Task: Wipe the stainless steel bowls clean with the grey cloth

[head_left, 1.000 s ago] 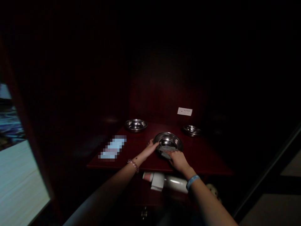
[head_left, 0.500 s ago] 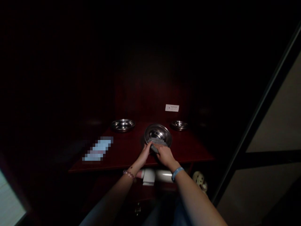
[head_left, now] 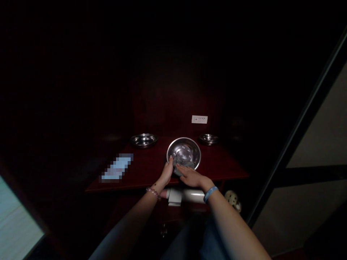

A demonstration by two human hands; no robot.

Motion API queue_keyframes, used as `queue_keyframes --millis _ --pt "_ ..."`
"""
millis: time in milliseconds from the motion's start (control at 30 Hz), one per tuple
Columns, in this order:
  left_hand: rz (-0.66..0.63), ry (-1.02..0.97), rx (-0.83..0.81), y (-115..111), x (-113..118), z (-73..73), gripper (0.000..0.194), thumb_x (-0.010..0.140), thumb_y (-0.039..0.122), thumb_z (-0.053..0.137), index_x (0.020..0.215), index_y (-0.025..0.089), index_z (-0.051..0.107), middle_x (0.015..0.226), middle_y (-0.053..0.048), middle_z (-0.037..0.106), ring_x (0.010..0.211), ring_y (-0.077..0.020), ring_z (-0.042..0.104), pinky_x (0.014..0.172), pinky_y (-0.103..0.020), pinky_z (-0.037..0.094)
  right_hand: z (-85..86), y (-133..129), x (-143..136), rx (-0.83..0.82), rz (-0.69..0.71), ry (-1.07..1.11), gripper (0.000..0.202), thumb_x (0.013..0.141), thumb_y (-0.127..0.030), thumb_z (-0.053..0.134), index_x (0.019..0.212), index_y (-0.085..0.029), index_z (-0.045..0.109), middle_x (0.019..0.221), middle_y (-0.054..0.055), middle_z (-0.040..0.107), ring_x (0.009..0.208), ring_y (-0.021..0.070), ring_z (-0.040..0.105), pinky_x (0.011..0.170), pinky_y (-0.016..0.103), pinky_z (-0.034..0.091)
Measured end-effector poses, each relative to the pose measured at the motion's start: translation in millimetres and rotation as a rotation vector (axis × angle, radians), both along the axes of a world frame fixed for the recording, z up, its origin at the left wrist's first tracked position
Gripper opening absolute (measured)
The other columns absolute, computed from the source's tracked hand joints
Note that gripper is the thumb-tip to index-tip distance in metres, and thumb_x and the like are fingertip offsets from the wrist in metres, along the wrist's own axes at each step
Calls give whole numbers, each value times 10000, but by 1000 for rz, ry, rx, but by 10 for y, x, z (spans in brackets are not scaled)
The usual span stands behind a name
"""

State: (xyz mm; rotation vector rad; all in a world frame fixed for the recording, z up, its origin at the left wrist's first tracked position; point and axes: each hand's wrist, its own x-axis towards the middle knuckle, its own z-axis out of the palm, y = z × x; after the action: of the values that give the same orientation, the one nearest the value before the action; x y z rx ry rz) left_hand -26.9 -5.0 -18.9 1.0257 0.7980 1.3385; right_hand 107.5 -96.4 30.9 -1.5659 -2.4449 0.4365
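A shiny stainless steel bowl (head_left: pixel 184 146) is tilted up in front of me, its inside toward me. My left hand (head_left: pixel 166 172) grips its near left rim, thumb over the edge. My right hand (head_left: pixel 193 177) holds a grey cloth (head_left: pixel 187 163) against the bowl's near inner side, fingers pointing left across it. Part of the cloth is hidden under that hand. On the dark red shelf (head_left: pixel 151 164) behind stand a wide steel bowl (head_left: pixel 143 140) at the left and some smaller steel dishes (head_left: pixel 208 138) at the right.
A blurred-out bluish flat patch (head_left: pixel 117 168) lies on the shelf's left. On the back wall is a white socket panel (head_left: pixel 199 119). Below the shelf's front edge are a white cylinder (head_left: pixel 193 196) and a pale spotted object (head_left: pixel 231 198). A dark-framed panel (head_left: pixel 303 175) stands at the right.
The bowl now faces me more openly, showing more of its inside. My right hand's fingers have flattened over the cloth. The view has shifted slightly.
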Motion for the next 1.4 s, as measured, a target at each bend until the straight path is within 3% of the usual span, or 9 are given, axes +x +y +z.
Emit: queue_keyframes --millis 167,333,467,567,700,800,933,1133,1400 --pt "45 52 26 21 27 -24 464 963 495 525 1229 134 645 1297 -142 690 1226 -227 635 1092 -364 446 92 -98 72 -83 -48 -44 675 937 -239 354 1600 -177 242 1649 55 254 1536 197 218 1276 449 57" --pt "63 133 58 2 57 19 349 936 435 564 1055 138 702 1142 -134 753 1149 -252 673 1072 -378 458 121 -159 175 -56 -202 -179 661 918 -217 377 1576 -228 323 1611 29 352 1528 232 245 1238 534 -124" --pt "31 123 64 6 73 31 284 908 387 592 963 138 716 1019 -123 779 1094 -270 694 1047 -397 479 107 -159 245 81 -358 -303 676 890 -192 409 1563 -153 352 1615 71 331 1550 228 156 1242 467 -154" --pt "67 132 70 31 73 14 240 898 319 597 992 131 712 1051 -129 773 1128 -275 680 1065 -401 463 103 -123 273 185 -437 -248 704 865 -152 396 1564 -98 338 1627 96 289 1558 213 84 1254 424 -141" --pt "99 143 54 49 75 -3 254 893 321 613 1039 133 700 1091 -142 763 1173 -273 663 1080 -401 449 71 -33 284 243 -497 -128 747 851 -116 340 1593 -137 265 1639 45 265 1557 182 36 1276 417 -91" --pt "82 131 72 33 82 -2 274 905 342 597 1049 134 699 1115 -147 756 1148 -266 678 1071 -400 460 3 33 280 285 -529 -212 751 860 -111 332 1602 -185 239 1634 18 290 1556 176 38 1276 420 -99" --pt "67 106 63 22 89 -11 284 916 340 575 1061 127 695 1116 -150 758 1132 -267 686 1059 -403 474 -96 58 264 312 -515 -299 737 886 -141 353 1607 -233 225 1643 1 269 1559 200 6 1270 471 -98" --pt "89 64 74 55 102 -29 314 918 350 568 1115 134 685 1190 -146 736 1144 -253 682 1080 -399 456 -89 0 208 26 -315 -224 743 898 -216 375 1605 -90 184 1675 91 94 1561 257 -16 1255 528 -21" --pt "91 70 99 93 100 -68 391 887 425 614 1139 132 681 1206 -147 730 1213 -272 643 1115 -417 419 -86 -50 14 -76 -224 -110 685 981 -327 371 1618 -196 153 1676 104 104 1561 264 61 1237 569 34"
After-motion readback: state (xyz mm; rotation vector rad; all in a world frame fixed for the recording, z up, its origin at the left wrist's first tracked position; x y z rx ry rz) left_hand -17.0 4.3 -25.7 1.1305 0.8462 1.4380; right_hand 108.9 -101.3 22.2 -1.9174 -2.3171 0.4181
